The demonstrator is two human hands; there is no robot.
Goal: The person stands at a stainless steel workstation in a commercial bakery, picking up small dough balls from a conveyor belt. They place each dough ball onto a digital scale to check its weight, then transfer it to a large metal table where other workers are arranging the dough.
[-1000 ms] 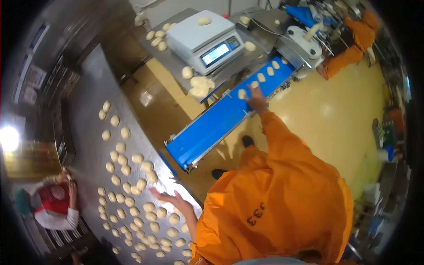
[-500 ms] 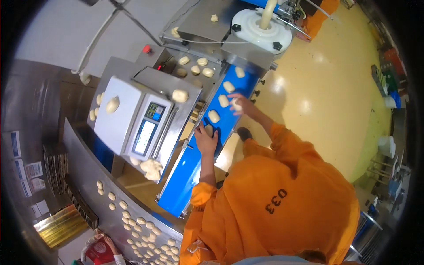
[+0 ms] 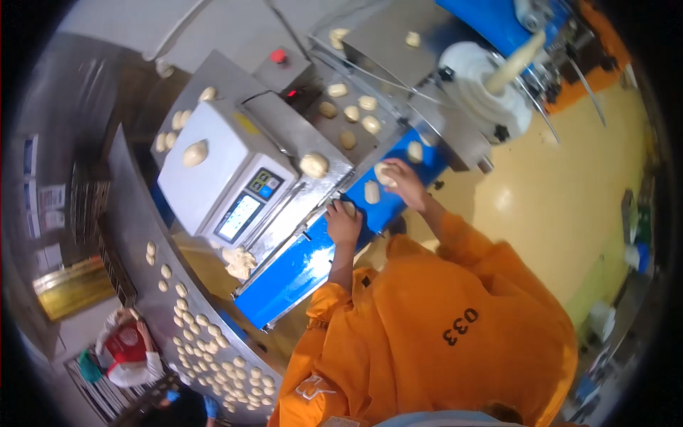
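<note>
A blue conveyor belt runs diagonally in front of me, carrying pale oval dough pieces. My left hand rests on the belt, its fingers curled round a dough piece that they partly cover. Farther up the belt, my right hand grips another dough piece between thumb and fingers. Between the two hands lies a loose dough piece. Beyond my right hand another dough piece sits on the belt, close to the steel machine outlet.
Left of the belt stands a white scale with a dough piece on top; a ragged dough lump is beside it. A white hopper takes in a dough rope. Many dough pieces cover a steel table; a co-worker in a red apron stands behind.
The whole view has turned and shifted. My right hand, with dough in its fingers, has come farther over the belt. My left hand stays on dough. More of the co-workers shows at lower left.
</note>
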